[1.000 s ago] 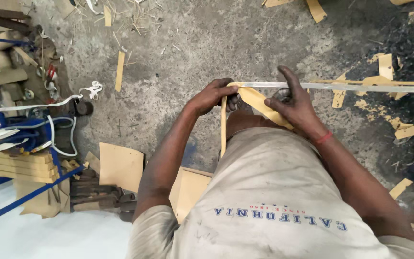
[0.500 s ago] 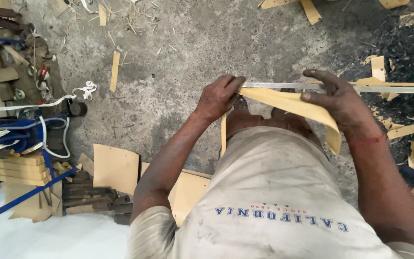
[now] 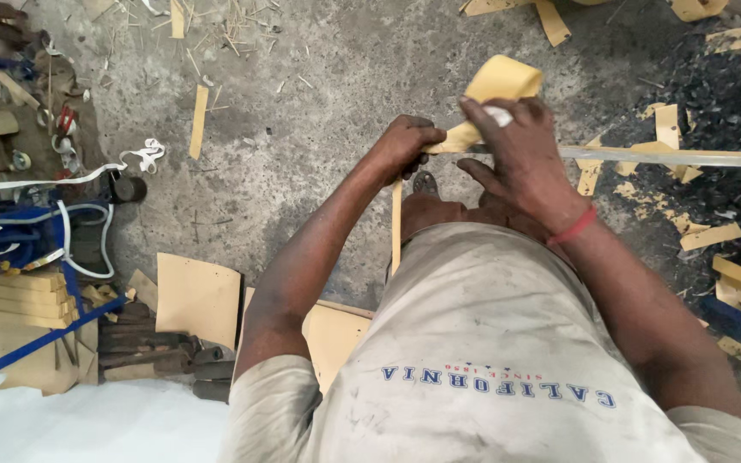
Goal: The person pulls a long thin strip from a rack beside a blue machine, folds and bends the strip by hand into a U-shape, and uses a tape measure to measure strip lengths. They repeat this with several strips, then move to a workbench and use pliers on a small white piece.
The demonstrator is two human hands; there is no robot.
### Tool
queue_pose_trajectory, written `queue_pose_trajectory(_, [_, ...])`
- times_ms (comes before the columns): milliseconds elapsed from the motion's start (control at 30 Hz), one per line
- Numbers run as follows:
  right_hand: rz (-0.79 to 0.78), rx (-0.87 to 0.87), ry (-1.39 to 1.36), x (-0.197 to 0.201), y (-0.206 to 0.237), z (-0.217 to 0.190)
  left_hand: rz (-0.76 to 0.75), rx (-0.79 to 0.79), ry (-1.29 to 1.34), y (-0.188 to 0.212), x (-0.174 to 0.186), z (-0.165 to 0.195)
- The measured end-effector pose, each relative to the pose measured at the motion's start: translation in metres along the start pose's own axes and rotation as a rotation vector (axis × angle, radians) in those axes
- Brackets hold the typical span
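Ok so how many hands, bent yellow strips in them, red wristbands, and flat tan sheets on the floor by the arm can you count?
Hands: 2, the left hand and the right hand
Bent yellow strip, held in both hands: 1
Red wristband: 1
Flat tan sheets: 2
Total: 6

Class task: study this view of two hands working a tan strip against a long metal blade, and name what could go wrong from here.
1. The right hand presses the curled tan strip close to the long metal blade; a slip might cut fingers.
2. The left hand grips right at the blade's end, equally exposed.
3. Tan offcuts litter the concrete floor, possibly underfoot.
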State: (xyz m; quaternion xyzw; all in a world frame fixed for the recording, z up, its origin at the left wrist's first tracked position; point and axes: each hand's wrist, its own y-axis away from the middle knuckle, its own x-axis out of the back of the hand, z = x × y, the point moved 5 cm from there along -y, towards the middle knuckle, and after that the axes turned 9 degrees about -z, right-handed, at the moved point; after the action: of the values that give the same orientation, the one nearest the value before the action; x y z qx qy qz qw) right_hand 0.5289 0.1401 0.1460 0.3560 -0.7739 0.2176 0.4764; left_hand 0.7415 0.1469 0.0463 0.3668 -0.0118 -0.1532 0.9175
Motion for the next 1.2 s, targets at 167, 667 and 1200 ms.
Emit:
queue_pose_trajectory(167, [-0.654, -0.207, -0.361, -0.017, -0.028, 0.06, 0.084, -0.136, -0.595, -0.009, -0.006, 0.023])
queue_pose_trajectory(667, [0.161, -0.374, -0.896, -0.01, 0.055, 0.007, -0.124, -0.667, -0.775, 0.043, -0.035, 0.068])
queue_pose_trajectory(1200, [0.292, -0.268, -0.393, -0.025, 0.111, 0.032, -0.618, 0.404, -0.461, -0.047, -0.062, 0.028])
